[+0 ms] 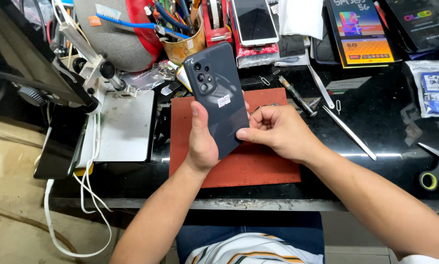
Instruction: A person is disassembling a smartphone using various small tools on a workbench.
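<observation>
A dark grey smartphone (217,90) is held upright with its back toward me, camera cluster at the top and a small white sticker near the middle. My left hand (201,142) grips its lower left edge, thumb on the back cover. My right hand (278,129) pinches the phone's lower right edge with thumb and fingers. Both hands hover above a red work mat (258,166) on the black bench.
Metal tweezers (349,132) and a pry tool (297,96) lie right of the mat, scissors (437,164) at far right. A microscope stand with white base (124,124) sits left. A tool-filled cup (182,41), another phone (254,20) and boxes crowd the back.
</observation>
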